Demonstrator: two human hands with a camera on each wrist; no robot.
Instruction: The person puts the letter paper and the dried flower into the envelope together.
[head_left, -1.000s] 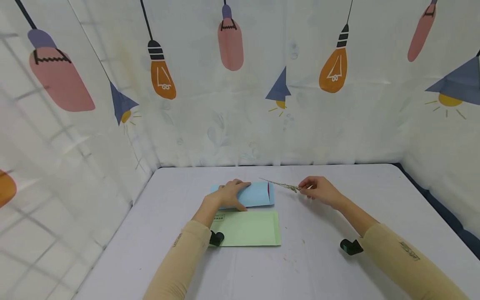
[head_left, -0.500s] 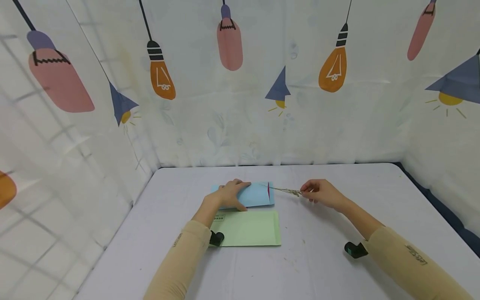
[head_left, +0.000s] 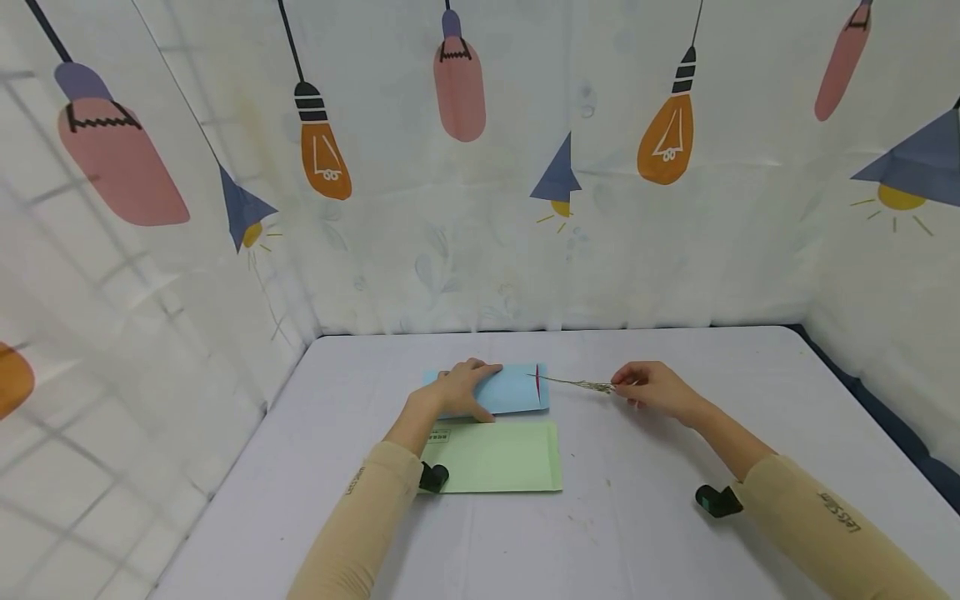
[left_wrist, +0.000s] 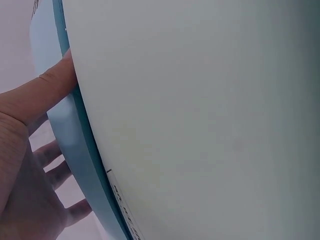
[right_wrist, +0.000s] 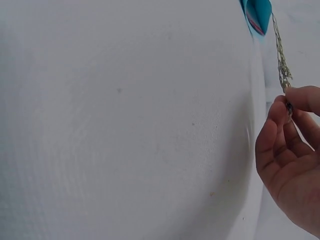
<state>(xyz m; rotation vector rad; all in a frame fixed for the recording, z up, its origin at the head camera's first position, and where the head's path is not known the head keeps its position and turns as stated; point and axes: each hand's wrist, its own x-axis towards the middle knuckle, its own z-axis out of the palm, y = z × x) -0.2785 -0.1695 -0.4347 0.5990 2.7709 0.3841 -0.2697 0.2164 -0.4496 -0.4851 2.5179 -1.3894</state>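
In the head view, the left hand (head_left: 459,389) rests just left of the frame's centre on a blue envelope (head_left: 501,388) that lies flat on the pale tabletop (head_left: 645,517). The fingers lie over the envelope's left part and the thumb reaches along its upper edge; the left wrist view shows the thumb (left_wrist: 47,87) pressed against the envelope's edge with the other fingers spread underneath or beside it, so the hand grips the envelope rather than merely lying on it. The envelope's open mouth, lined in red (head_left: 537,379), faces toward the right of the frame.

The right hand (head_left: 654,387), right of centre, pinches a thin dried sprig (head_left: 573,382) between thumb and fingertips. The sprig runs nearly level toward the left, and its far tip sits at the envelope's red-lined mouth; whether the tip is inside cannot be told. In the right wrist view the sprig (right_wrist: 281,57) rises from the pinching fingers (right_wrist: 295,100) to the envelope's corner (right_wrist: 257,15) at the upper right of the frame.

A light green envelope (head_left: 495,456) lies flat just below the blue one, their edges touching or nearly so. Both forearms wear beige sleeves. White curtains printed with bulbs and lamps enclose the tabletop on three sides.
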